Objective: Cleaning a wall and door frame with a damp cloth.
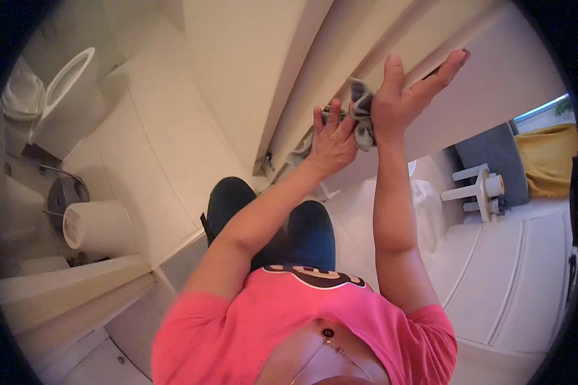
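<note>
A crumpled grey cloth (pixel 362 103) lies bunched between my two hands, against the edge and face of a pale door (pixel 455 103). My left hand (pixel 335 148) presses over the cloth, its fingers slightly spread; cloth shows past the fingertips and below the wrist side. To its right, my right hand (pixel 404 103) has the thumb raised and a finger stretched toward the upper right, resting at the door. Folds of the cloth touch the thumb side of its palm and wrist. Some of its fingers are hidden.
Left of the door is a tiled bathroom floor (pixel 173 130) with a toilet (pixel 67 96) and a white bucket-like bin (pixel 98 227). On the right are a small white stool (pixel 481 192) bearing rolls, a sofa (pixel 491 154) with a yellow throw (pixel 549 159), and white panelling (pixel 501 284).
</note>
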### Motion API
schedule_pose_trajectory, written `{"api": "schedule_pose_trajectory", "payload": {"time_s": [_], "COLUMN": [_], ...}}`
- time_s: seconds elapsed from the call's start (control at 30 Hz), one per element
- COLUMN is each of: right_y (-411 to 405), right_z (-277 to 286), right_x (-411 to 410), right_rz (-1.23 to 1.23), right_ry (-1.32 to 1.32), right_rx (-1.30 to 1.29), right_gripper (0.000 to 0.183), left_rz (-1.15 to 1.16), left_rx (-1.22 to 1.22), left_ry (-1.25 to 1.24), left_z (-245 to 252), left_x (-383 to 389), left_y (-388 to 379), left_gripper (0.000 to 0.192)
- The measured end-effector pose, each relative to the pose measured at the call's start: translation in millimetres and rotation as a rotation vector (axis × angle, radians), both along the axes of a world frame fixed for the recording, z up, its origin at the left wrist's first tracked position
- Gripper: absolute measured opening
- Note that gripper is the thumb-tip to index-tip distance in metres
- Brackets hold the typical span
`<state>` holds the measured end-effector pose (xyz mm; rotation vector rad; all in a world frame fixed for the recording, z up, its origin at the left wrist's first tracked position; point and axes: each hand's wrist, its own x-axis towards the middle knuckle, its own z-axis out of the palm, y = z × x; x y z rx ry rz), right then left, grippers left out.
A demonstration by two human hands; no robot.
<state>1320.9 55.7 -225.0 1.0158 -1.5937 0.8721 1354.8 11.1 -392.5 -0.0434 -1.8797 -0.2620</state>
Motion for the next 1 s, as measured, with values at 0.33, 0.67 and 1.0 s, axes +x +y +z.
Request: {"api": "schedule_pose_trajectory", "payload": {"time_s": [0.33,0.67,1.0], "right_y": [3.7,0.6,2.9], "right_z": [-2.0,-7.6,-7.3], "right_x": [-12.2,-7.2,-19.9], "right_rz": [-0.015,-0.116,0.003], "right_ry": [0.078,0.019,0.031], "right_rx": [0.025,-0.003,-0.051], "right_gripper": [0.086,0.086,0.082], "left_rz": [-0.121,-0.218,-0.381], "left_rx": [0.391,0.314,2.219], "left_ry": [-0.541,0.263,-0.269], "left_z": [-121.7,-28.1,-131.6], "left_x": [82.2,8.5,37.1], "left_y": [12.4,-3.0,17.3], "left_gripper": [0.051,0.07,0.058]}}
